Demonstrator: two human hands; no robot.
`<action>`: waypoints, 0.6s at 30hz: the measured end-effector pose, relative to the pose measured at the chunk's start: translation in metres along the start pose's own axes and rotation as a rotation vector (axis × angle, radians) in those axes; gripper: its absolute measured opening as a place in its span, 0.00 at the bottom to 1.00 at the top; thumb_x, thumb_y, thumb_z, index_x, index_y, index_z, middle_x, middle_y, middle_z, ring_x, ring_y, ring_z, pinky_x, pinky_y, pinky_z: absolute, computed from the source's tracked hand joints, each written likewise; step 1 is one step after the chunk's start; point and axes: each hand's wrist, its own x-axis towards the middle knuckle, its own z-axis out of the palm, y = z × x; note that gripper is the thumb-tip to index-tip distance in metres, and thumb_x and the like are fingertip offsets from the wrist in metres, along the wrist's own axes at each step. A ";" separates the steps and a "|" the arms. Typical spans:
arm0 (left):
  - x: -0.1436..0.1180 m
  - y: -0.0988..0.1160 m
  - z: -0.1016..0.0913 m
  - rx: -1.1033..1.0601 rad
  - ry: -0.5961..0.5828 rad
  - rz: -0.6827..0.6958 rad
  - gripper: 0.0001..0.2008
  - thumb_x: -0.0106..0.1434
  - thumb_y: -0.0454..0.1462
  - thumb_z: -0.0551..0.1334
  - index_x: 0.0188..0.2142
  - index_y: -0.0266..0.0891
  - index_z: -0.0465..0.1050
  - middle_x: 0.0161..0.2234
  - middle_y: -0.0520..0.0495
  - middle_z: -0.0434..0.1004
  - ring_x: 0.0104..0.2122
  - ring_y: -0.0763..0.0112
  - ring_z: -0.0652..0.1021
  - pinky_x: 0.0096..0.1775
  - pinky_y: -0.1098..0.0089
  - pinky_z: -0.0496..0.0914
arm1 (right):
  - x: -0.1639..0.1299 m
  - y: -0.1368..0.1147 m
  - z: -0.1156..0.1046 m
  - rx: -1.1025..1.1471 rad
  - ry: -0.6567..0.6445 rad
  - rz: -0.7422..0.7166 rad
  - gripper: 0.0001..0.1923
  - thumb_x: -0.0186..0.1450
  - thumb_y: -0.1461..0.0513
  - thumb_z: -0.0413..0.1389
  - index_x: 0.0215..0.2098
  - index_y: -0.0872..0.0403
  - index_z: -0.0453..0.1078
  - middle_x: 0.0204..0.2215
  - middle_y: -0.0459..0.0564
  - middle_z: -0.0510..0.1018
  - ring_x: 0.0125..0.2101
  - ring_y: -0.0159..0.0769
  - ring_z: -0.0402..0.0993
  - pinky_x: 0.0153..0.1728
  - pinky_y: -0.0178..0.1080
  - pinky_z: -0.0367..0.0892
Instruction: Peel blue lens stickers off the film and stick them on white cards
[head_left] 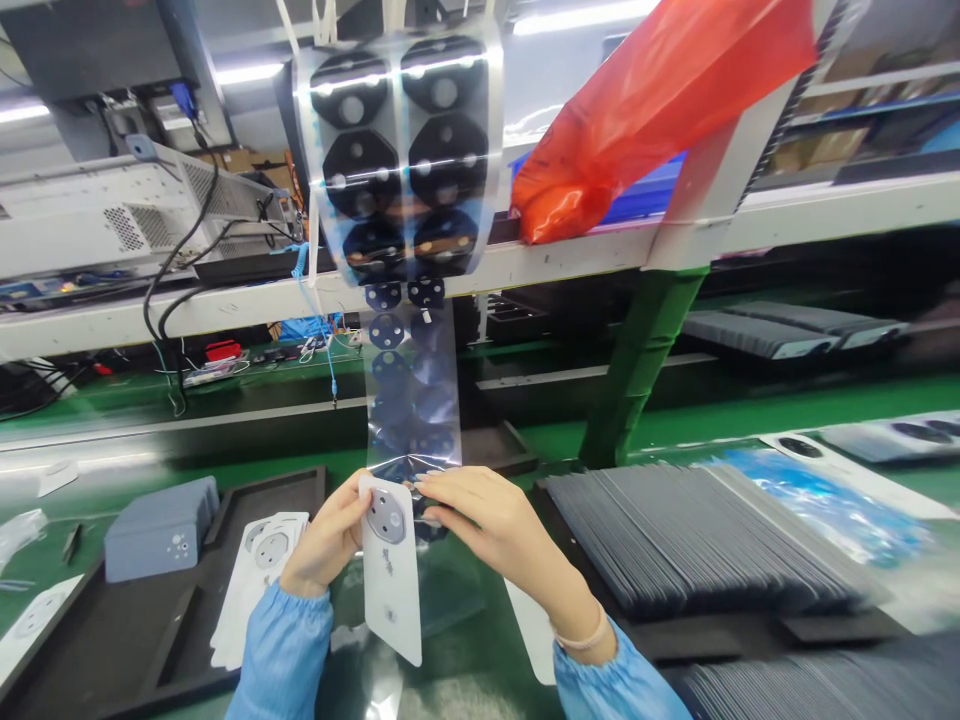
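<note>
— Two big things first: what's on the green counter (750, 410)?
— Dark stacked panels (697, 540) to the right, a black tray (150, 640) to the left, and a clear film strip (409, 300) of dark round stickers hanging from above down to the hands.
— And the white plate (390, 570)?
— Centre, long axis running towards the person, its round cut-out end up by the strip.
— Hands?
— Left hand (326, 545) pinches the plate's upper left edge; right hand (487, 520), fingers together, presses at the strip's lower end just beside the cut-out, nearer the film.

A green bench (750, 410) carries black trays (187, 620) and stacked dark panels (675, 540).
</note>
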 end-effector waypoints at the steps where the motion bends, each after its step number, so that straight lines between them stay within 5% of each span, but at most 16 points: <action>1: 0.000 0.000 0.001 -0.003 0.002 -0.002 0.12 0.59 0.44 0.69 0.36 0.38 0.75 0.30 0.49 0.76 0.27 0.73 0.75 0.27 0.77 0.68 | 0.000 0.000 0.000 -0.015 0.011 -0.014 0.12 0.68 0.65 0.58 0.49 0.51 0.74 0.43 0.48 0.83 0.45 0.36 0.79 0.46 0.40 0.75; 6: 0.005 -0.001 0.004 -0.022 0.070 -0.011 0.13 0.58 0.43 0.70 0.36 0.36 0.77 0.31 0.48 0.77 0.28 0.73 0.76 0.30 0.75 0.70 | 0.001 -0.008 -0.001 -0.169 0.128 -0.137 0.09 0.67 0.69 0.56 0.40 0.52 0.77 0.44 0.53 0.82 0.47 0.40 0.78 0.47 0.42 0.75; 9: 0.011 -0.003 -0.002 -0.025 0.170 0.024 0.14 0.56 0.44 0.71 0.36 0.36 0.76 0.31 0.48 0.78 0.29 0.71 0.76 0.32 0.73 0.70 | 0.002 -0.016 -0.005 -0.117 0.110 -0.089 0.09 0.66 0.68 0.57 0.33 0.51 0.77 0.35 0.51 0.82 0.38 0.38 0.79 0.39 0.40 0.76; 12: 0.016 -0.004 -0.009 -0.048 0.336 0.132 0.17 0.53 0.45 0.73 0.35 0.36 0.76 0.34 0.47 0.79 0.35 0.66 0.78 0.37 0.69 0.71 | 0.003 -0.021 -0.012 0.160 0.062 0.121 0.04 0.64 0.62 0.61 0.31 0.50 0.77 0.28 0.47 0.80 0.30 0.35 0.77 0.32 0.37 0.73; 15: 0.014 -0.002 -0.008 -0.069 0.491 0.254 0.19 0.50 0.47 0.73 0.35 0.38 0.75 0.36 0.47 0.80 0.41 0.63 0.77 0.41 0.67 0.71 | 0.003 -0.022 -0.017 0.420 0.086 0.480 0.06 0.61 0.59 0.64 0.28 0.51 0.77 0.26 0.46 0.81 0.27 0.35 0.78 0.31 0.37 0.74; 18: 0.007 0.001 0.002 -0.046 0.551 0.339 0.17 0.51 0.48 0.72 0.34 0.41 0.74 0.32 0.53 0.78 0.35 0.69 0.77 0.38 0.71 0.70 | 0.005 -0.018 -0.018 0.621 0.049 0.743 0.09 0.56 0.56 0.67 0.26 0.52 0.76 0.25 0.46 0.81 0.28 0.36 0.78 0.34 0.38 0.74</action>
